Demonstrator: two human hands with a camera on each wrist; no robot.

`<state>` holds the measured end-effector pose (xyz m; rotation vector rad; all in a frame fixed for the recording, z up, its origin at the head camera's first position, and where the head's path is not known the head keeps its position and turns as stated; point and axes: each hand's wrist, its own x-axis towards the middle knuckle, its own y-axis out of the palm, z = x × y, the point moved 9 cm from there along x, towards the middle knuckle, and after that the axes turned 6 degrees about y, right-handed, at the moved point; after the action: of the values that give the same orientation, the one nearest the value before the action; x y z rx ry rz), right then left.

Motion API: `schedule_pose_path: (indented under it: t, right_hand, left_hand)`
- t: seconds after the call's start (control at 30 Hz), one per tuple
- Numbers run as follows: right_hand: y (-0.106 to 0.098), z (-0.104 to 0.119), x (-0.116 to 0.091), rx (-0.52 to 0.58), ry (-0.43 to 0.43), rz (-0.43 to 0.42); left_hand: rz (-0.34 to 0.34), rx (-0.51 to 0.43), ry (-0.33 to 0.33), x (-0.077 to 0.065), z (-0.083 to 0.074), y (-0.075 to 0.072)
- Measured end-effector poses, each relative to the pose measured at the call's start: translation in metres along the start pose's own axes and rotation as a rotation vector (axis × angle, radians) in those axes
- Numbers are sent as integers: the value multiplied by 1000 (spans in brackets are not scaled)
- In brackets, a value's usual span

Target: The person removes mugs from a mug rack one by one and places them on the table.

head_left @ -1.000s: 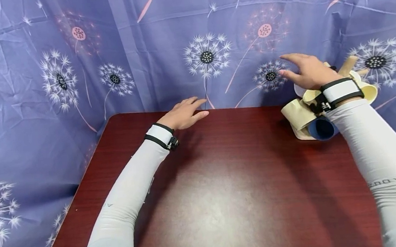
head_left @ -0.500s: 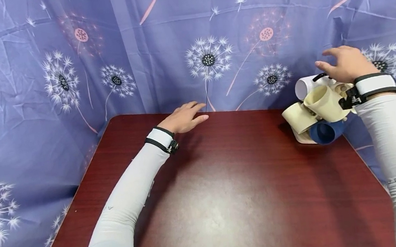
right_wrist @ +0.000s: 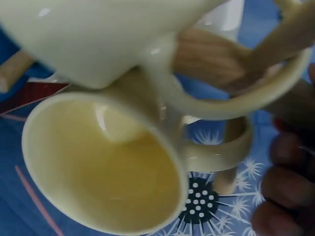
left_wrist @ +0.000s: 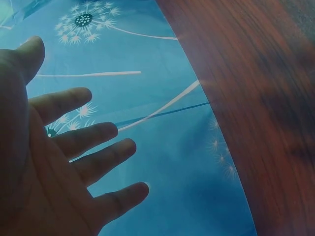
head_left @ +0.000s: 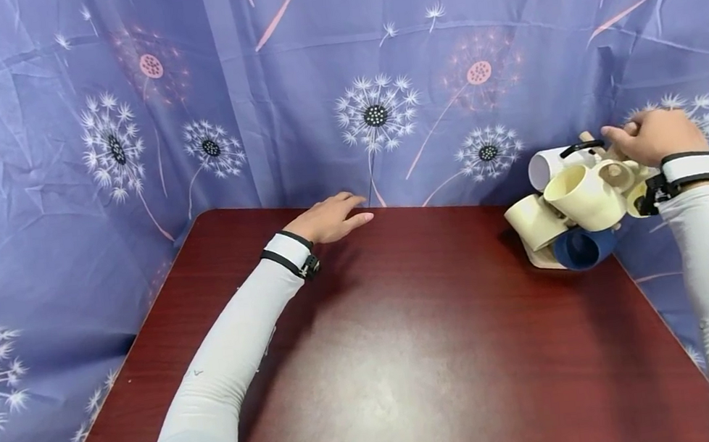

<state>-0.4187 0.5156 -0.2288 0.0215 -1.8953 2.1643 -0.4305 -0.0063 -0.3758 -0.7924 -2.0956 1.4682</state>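
A wooden mug rack [head_left: 586, 139] holding several mugs stands at the table's back right corner. My right hand [head_left: 669, 135] is at its top, with thumb and curled fingers gripping the upper wooden post; the right wrist view shows the fingers [right_wrist: 283, 189] bent beside the post [right_wrist: 295, 103]. On the pegs hang a white mug [head_left: 545, 167] with a black handle, a large cream mug [head_left: 591, 203], another cream mug [head_left: 533, 222] and a blue mug [head_left: 596, 246]. One more cream mug [right_wrist: 108, 162] hangs below my right wrist. My left hand [head_left: 326, 219] holds nothing, its fingers spread near the table's back edge.
The dark red wooden table [head_left: 403, 303] has a glare patch near its front. A blue curtain [head_left: 289, 112] with dandelion prints hangs right behind the back edge and along the left side.
My right hand has moved right over the mugs, then down onto the top of the mug rack, and its fingers have closed there. The left hand has stayed nearly still.
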Motion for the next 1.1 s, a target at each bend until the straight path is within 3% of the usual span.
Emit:
schedule_pose_path:
  t: [0.43,0.57,0.83,1.1]
  right_hand:
    - [5,14,6,-68,-91,-36]
    - [4,16,8,-64,-127,-53]
    - [5,11,12,-44,-111,-78]
    - [3,41,7,-35,-135,-86]
  left_hand:
    - [63,-54,-1,-3,0,16]
    - [55,-54,3,-2,0,15]
    - [58,-58,5,-3,4,13]
    - [37,-44,-30,-6,12,7]
